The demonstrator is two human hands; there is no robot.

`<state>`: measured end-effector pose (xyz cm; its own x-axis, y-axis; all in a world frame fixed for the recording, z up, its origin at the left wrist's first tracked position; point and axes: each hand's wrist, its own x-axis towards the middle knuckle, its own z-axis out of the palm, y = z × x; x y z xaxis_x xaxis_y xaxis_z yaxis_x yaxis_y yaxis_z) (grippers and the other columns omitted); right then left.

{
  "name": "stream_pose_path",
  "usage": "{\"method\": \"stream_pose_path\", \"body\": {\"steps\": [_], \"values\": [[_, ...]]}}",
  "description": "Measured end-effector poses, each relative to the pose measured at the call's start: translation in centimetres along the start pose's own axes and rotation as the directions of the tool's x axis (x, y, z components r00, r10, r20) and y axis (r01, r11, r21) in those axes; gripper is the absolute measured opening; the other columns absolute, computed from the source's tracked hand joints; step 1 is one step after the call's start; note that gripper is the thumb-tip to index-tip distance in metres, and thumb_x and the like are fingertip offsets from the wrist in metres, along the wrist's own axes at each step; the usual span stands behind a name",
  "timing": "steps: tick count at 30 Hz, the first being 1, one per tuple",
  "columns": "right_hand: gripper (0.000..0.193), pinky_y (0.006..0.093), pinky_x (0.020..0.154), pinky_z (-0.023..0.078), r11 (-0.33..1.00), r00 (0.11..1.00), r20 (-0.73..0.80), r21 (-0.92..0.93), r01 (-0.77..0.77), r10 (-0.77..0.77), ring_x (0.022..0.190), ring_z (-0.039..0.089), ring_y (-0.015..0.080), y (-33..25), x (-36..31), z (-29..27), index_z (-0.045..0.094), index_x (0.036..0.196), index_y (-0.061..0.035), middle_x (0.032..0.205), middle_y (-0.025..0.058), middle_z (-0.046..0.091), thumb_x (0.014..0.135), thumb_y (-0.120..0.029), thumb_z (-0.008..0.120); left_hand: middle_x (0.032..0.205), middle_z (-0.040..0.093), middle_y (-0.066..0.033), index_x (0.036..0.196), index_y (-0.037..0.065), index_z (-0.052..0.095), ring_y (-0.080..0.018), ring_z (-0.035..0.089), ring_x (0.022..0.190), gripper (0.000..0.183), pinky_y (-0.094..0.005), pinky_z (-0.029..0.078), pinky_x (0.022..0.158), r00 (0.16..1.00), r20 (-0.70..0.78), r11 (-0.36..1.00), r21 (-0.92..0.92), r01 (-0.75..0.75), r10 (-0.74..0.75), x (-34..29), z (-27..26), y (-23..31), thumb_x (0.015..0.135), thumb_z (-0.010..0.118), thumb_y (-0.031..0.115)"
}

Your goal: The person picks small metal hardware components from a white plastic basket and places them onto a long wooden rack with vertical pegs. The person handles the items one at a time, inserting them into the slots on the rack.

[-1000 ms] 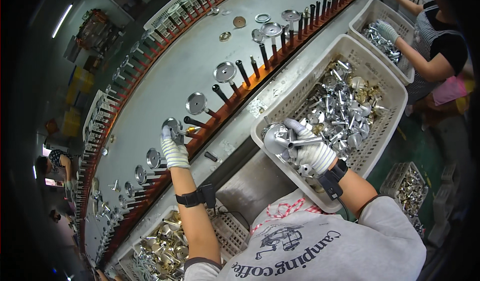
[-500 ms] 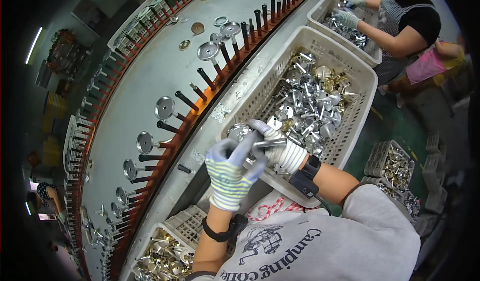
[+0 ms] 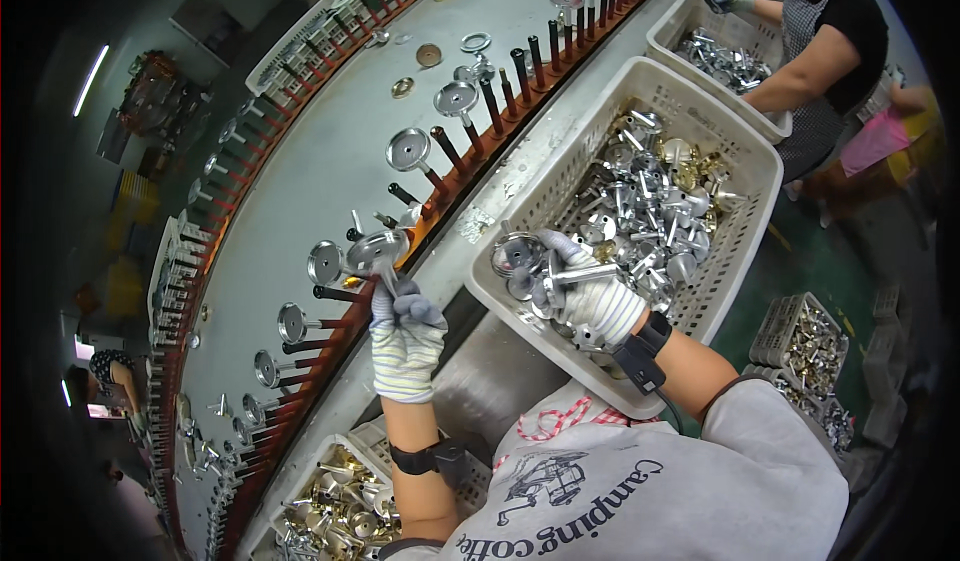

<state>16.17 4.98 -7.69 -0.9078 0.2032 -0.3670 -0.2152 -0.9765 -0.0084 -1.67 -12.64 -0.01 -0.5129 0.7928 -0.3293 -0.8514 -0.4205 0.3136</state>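
My left hand (image 3: 406, 336), in a striped knit glove, is raised at the conveyor edge. Its closed fingers pinch the stem of a shiny metal disc (image 3: 376, 249), which is held among the upright pegs (image 3: 446, 148). My right hand (image 3: 598, 306), gloved alike, is over the near corner of a pale plastic basket (image 3: 487, 273). Its fingers are wrapped round a stemmed metal part (image 3: 588, 273) whose stem points right. Another round disc (image 3: 516, 252) shows beside these fingers; whether they also grip it I cannot tell. Loose silver and gold-coloured parts (image 3: 655, 211) fill the basket.
A curved conveyor (image 3: 330, 151) runs along the left, its pegs carrying stemmed discs (image 3: 409, 148). A co-worker (image 3: 835, 51) stands at another basket (image 3: 665, 36), far right. Below left is a crate of parts (image 3: 340, 501); more crates (image 3: 800, 331) stand on the floor at right.
My left hand has moved left and up from beside my right hand to the pegs, with a stemmed disc in it. My right hand remains over the basket. The co-worker's hands have moved apart.
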Motion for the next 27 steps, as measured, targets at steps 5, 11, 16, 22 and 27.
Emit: {"method": "stream_pose_path", "body": {"steps": [5,11,16,22,27], "values": [[0.034,0.0266,0.043,0.055,0.998,0.998,-0.063,-0.064,0.015,-0.019,0.06,0.064,0.022,0.2,-0.7,1.0,0.06,0.103,0.0027,0.082,0.0187,0.064,0.091,-0.029,0.055,0.096,0.057,-0.0013,0.119,0.005,0.05,-0.012,0.057,0.079,0.043,-0.0326,0.052,0.078,0.938,0.166,0.848,0.4,-0.347,0.305,1.4,0.6,0.7,0.084,0.069,0.02],[0.035,0.025,0.039,0.054,0.986,0.982,-0.141,-0.128,0.109,-0.126,0.063,0.064,0.0224,1.0,-0.6,0.6,0.058,0.102,0.0062,0.086,0.0198,0.064,0.092,-0.027,0.055,0.108,0.065,-0.0099,0.111,0.002,0.062,-0.0184,0.059,0.095,0.025,-0.0331,0.044,0.089,0.547,0.377,-0.221,0.917,-0.331,0.748,12.1,-7.0,7.4,0.091,0.058,0.017],[0.03,0.0211,0.044,0.053,0.999,0.999,-0.028,0.042,0.034,-0.033,0.064,0.063,0.017,0.0,0.1,-1.0,0.058,0.104,0.0072,0.092,0.0228,0.062,0.09,-0.02,0.058,0.107,0.065,-0.0126,0.112,0.0,0.059,-0.0196,0.059,0.091,0.025,-0.03,0.044,0.086,0.639,0.205,-0.122,0.977,-0.173,0.742,13.6,-11.3,9.7,0.091,0.056,0.014],[0.028,0.0174,0.058,0.055,0.967,0.981,0.088,-0.173,0.185,-0.172,0.079,0.063,0.0144,0.7,-2.3,1.3,0.056,0.121,-0.0061,0.106,0.0265,0.056,0.094,-0.003,0.047,0.116,0.058,-0.0156,0.119,-0.001,0.051,-0.027,0.054,0.101,0.035,-0.0344,0.041,0.09,0.603,0.283,-0.288,0.953,-0.092,0.746,8.8,-12.5,9.8,0.088,0.056,0.014],[0.026,0.0232,0.051,0.055,0.896,0.98,0.111,-0.398,0.195,-0.164,0.062,0.063,0.0143,0.7,-2.7,1.5,0.057,0.117,-0.008,0.092,0.0142,0.063,0.094,-0.018,0.053,0.134,0.042,-0.0206,0.131,0.001,0.044,-0.0319,0.044,0.122,0.055,-0.037,0.035,0.102,0.623,0.684,-0.483,0.721,-0.497,0.38,3.1,-2.6,-2.7,0.078,0.059,0.006]]}}
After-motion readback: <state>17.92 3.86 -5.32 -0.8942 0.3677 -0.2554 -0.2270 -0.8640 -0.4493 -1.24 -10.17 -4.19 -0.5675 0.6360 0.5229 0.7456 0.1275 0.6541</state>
